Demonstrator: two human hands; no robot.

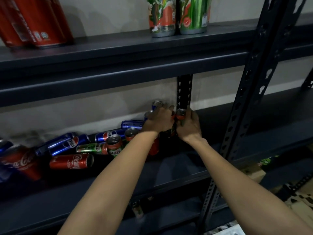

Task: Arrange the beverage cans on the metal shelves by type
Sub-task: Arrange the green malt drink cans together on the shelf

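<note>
Single head-worn view only; no second view, so nothing shared. Scene seen from standing height close before dark metal shelving [118, 65], lens aimed forward and downward. Wide-angle bending noted: upright post [254, 82] leaned, shelf edges curved. Upper shelf seen near top of frame, its cans cut off by frame edge. Middle shelf [169, 170] centred, within arm's reach. Both forearms entered from bottom edge, converging near centre. Floor glimpsed at lower right through frame.
</note>
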